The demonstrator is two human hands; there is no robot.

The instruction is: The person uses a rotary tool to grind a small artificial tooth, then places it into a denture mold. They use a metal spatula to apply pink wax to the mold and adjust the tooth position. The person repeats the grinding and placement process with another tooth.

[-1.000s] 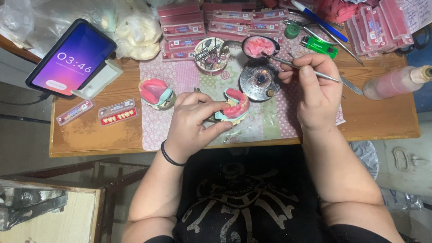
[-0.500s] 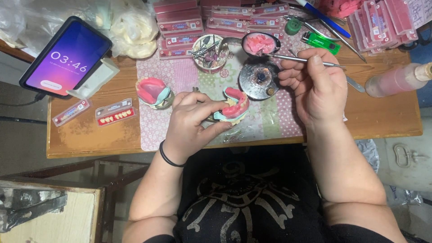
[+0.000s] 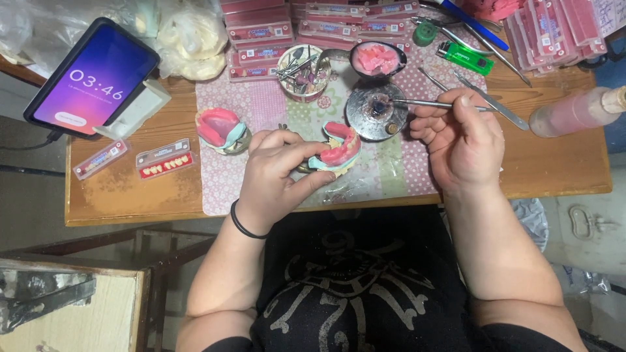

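Note:
My left hand grips a denture model, pink wax on a pale green cast, just above the patterned mat. My right hand holds a thin metal wax instrument, its tip resting over a round dark metal burner. A small dark bowl of pink wax pieces sits just behind the burner. A second pink-and-green denture model lies on the mat to the left of my left hand.
A phone showing a timer leans at the table's left. Strips of artificial teeth lie near it. A tin of tools, red tooth-card boxes, a green lighter and a pinkish bottle crowd the back and right.
The instrument tip has moved from the pink wax bowl down to the round burner. My left hand keeps the denture model in about the same place.

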